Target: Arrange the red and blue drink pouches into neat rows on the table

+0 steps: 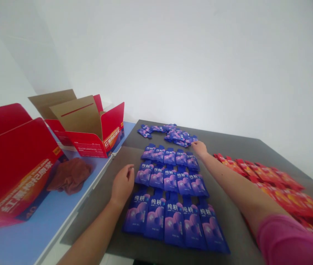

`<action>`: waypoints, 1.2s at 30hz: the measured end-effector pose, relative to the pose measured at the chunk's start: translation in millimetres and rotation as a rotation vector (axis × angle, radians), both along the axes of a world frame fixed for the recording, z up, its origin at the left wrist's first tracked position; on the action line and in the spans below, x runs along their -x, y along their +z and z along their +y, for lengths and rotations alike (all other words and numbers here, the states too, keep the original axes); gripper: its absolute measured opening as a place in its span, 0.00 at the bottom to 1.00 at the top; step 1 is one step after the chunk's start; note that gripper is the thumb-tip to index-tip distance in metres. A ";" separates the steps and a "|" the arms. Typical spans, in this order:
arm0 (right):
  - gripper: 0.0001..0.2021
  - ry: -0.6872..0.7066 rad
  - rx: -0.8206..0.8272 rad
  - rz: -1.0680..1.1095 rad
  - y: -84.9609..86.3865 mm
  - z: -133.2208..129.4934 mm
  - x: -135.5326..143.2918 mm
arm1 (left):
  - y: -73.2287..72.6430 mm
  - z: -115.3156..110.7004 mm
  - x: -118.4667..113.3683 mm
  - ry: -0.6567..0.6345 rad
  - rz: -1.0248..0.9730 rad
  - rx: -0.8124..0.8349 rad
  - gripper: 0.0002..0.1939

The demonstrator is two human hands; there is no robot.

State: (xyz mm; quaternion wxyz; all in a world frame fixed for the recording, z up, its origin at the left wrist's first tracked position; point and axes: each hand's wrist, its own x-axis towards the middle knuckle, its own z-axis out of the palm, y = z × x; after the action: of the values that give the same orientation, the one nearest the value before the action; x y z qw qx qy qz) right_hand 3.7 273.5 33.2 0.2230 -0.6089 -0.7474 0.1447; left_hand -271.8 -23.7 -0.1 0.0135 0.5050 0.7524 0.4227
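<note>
Purple-blue spouted pouches lie flat on the dark table in three overlapping rows: a near row (174, 222), a middle row (170, 180) and a far row (169, 156). Beyond them is a loose pile of the same pouches (180, 136). My right hand (200, 149) reaches to the right edge of that pile, its fingers closed on the edge of a purple pouch (193, 140). Just left of the middle row, my left hand (122, 184) hovers with curled fingers and nothing visible in them.
Red pouches (278, 184) lie in overlapping rows on the right of the dark table (217, 209). To the left, a blue surface (62, 209) holds open red cartons (87, 143), (15, 173) and a crumpled brown cloth (70, 175). A white wall (189, 62) stands behind.
</note>
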 end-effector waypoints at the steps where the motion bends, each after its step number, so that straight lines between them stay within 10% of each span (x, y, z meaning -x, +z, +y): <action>1: 0.16 0.009 -0.018 -0.050 -0.4 11.5 1.1 | -0.4 -0.4 0.3 0.001 0.008 -0.005 0.18; 14: 0.33 0.352 -0.181 -0.524 -19.8 79.5 70.9 | -4.0 -1.7 2.1 -0.001 0.033 -0.023 0.17; 20: 0.14 0.354 -0.237 -0.588 -14.7 74.0 66.0 | -4.8 -1.5 2.1 -0.001 0.019 -0.040 0.16; 26: 0.19 0.344 -0.439 -0.500 22.3 32.6 57.3 | 0.1 -2.5 -1.3 0.002 0.017 -0.057 0.16; 30: 0.18 0.603 -0.613 -0.400 42.1 -24.4 46.6 | 2.5 -2.6 -3.1 -0.002 0.005 -0.053 0.16; 36: 0.19 0.977 -0.684 -0.440 19.8 -111.3 32.8 | 2.9 -1.2 -4.5 -0.021 -0.006 -0.048 0.15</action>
State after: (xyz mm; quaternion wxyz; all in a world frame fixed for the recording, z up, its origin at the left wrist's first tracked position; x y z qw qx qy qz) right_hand -29.1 162.2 52.9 0.1545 -0.1075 -0.9712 -0.1459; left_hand -267.3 -24.9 2.8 0.0079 0.5118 0.7366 0.4420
